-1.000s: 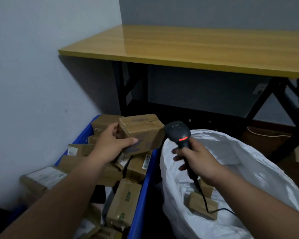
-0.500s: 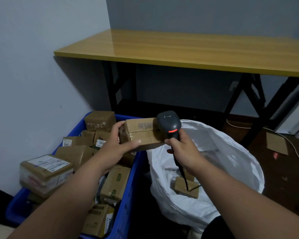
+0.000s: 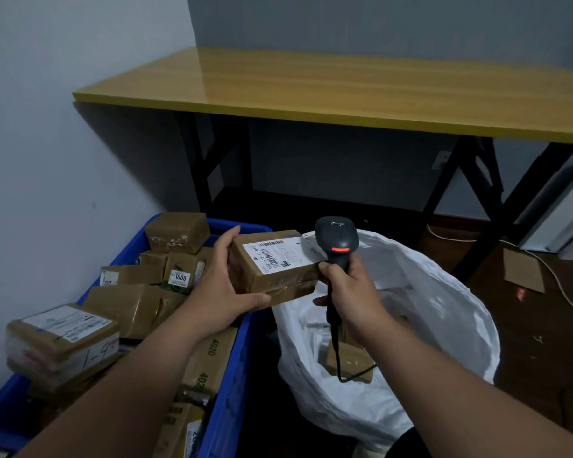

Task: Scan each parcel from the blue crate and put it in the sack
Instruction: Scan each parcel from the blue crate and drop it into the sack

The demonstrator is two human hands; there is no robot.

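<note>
Dark wooden floor point(image 3: 526, 352), carrying the blue crate point(image 3: 227, 401) at left against the pale wall, crammed with brown taped parcels. Just beside the crate, to its right and touching its long wall, a white sack point(image 3: 444, 325) standing open, brown parcels at its bottom. Behind both, a desk point(image 3: 344, 90) with a glossy yellow wood-grain top on black crossed legs, standing on the same floor. At right, lying flat on the boards, a scrap of cardboard point(image 3: 523, 274), a small red bit just beside it, and a pale cable point(image 3: 563, 285) curving past. Small specks scattered nearby.
</note>
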